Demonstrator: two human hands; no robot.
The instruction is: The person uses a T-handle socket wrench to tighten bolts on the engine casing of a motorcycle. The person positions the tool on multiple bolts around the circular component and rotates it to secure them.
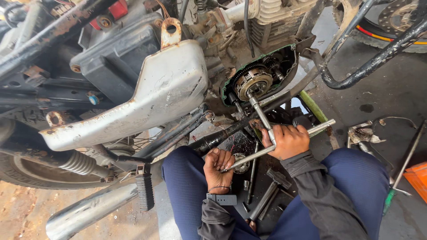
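Note:
A motorcycle engine stands open on its side, and the exposed clutch assembly [252, 82] shows inside the casing. A metal T-handle socket wrench [263, 119] is set on the clutch centre. My right hand [289, 140] grips the wrench where shaft and crossbar meet. My left hand [218, 163] is closed around the crossbar's left end, just above my left knee. I wear dark sleeves and blue trousers, with a band on the left wrist.
A worn silver side cover [147, 98] and a chrome exhaust pipe [89, 211] lie to the left. Loose tools [267, 195] rest on the floor between my knees. A black crash guard [369, 62] curves at upper right. An orange object [418, 178] sits at the right edge.

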